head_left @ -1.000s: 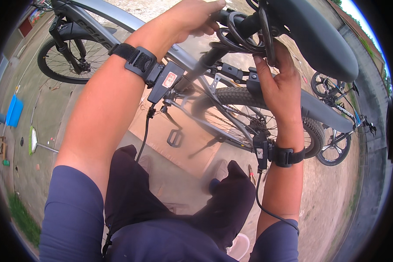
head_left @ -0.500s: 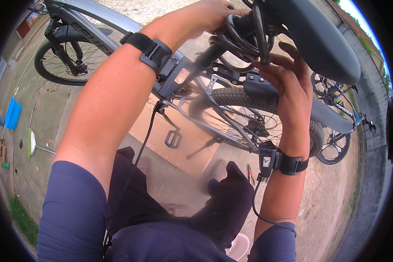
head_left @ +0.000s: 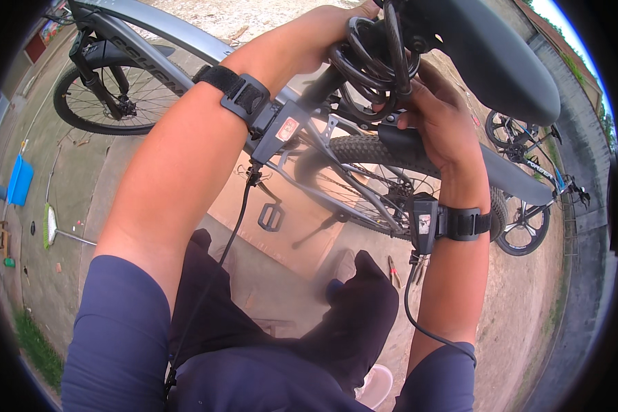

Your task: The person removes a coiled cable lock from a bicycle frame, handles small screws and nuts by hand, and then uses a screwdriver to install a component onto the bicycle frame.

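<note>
A dark coiled cable lock [head_left: 371, 65] hangs round the seat post, just under the black saddle [head_left: 505, 58] of a grey bicycle [head_left: 154, 27]. Against the coil's left side lies my left hand [head_left: 326, 34]. Its thumb reaches up to the coil, while the other fingers are mostly hidden behind it. On the right, below the saddle, my right hand [head_left: 448, 120] has its fingers curled at the lower right of the coil, closed on the cable. The fingertips are partly covered by the loops.
Below the frame are a pedal [head_left: 270, 217] and the rear tyre [head_left: 384, 152], over a flat cardboard sheet [head_left: 281, 240]. Red-handled pliers [head_left: 394, 271] lie on the ground. A second bicycle [head_left: 529, 165] stands at right by a wall. A broom [head_left: 49, 226] and blue dustpan [head_left: 20, 180] are at left.
My right hand has moved up and left against the coil, its spread fingers now curled in. My left hand has shifted slightly down and left. The loops have moved a little.
</note>
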Available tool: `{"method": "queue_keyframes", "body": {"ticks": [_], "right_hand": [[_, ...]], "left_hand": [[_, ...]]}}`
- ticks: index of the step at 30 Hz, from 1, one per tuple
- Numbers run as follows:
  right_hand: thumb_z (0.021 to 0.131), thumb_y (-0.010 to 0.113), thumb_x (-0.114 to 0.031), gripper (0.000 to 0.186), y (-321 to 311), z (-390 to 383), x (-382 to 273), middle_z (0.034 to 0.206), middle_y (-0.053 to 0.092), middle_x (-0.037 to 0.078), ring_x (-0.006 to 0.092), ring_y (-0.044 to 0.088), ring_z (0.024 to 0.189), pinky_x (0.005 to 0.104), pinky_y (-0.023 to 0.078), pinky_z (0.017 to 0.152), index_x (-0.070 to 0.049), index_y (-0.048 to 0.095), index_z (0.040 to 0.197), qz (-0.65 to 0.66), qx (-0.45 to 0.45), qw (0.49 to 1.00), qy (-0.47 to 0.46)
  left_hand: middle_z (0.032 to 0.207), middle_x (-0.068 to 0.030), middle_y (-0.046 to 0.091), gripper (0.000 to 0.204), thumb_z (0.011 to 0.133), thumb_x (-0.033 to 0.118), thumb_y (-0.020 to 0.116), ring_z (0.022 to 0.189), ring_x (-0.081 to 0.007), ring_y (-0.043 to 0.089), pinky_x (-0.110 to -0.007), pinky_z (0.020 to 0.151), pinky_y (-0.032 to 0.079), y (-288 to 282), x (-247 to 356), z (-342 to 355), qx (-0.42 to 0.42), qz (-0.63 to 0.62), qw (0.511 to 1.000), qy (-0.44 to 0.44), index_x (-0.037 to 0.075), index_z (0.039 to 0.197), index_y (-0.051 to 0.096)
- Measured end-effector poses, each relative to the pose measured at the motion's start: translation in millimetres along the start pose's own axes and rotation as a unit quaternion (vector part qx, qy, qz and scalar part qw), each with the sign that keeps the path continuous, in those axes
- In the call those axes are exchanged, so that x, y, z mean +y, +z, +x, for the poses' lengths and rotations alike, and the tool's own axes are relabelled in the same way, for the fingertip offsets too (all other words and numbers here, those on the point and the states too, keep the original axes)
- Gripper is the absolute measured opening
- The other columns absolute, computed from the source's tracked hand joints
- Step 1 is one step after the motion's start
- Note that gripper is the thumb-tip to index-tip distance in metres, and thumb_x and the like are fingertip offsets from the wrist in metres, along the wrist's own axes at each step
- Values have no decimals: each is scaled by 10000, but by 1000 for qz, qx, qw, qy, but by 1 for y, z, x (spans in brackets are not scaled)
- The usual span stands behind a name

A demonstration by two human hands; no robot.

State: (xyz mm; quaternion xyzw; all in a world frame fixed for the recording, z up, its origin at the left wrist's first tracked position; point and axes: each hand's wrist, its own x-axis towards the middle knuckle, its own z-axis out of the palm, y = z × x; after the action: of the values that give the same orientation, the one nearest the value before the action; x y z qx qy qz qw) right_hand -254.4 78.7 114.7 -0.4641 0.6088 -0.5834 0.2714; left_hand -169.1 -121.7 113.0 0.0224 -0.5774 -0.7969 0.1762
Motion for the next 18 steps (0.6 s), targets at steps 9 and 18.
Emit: {"method": "queue_keyframes", "body": {"ticks": [9,18], "right_hand": [[977,488,-96,371,14,-36,-1,1006,656,142,182,688,808,215,484,574,91,479,1297,143,103,984,26],[875,589,11,457,53,-84,30,1151,583,111,207,631,1027,285,537,743,-33,468,1314,103,130,977,-135]], "left_hand": [[952,-75,696,431,1006,445,535,820,-136,616,-316,792,472,9,-13,-33,193,60,979,14,45,1113,653],[1115,-71,666,368,1012,325,533,1049,-150,589,-307,930,432,10,-37,-84,237,120,960,86,-1,1147,637]]}}
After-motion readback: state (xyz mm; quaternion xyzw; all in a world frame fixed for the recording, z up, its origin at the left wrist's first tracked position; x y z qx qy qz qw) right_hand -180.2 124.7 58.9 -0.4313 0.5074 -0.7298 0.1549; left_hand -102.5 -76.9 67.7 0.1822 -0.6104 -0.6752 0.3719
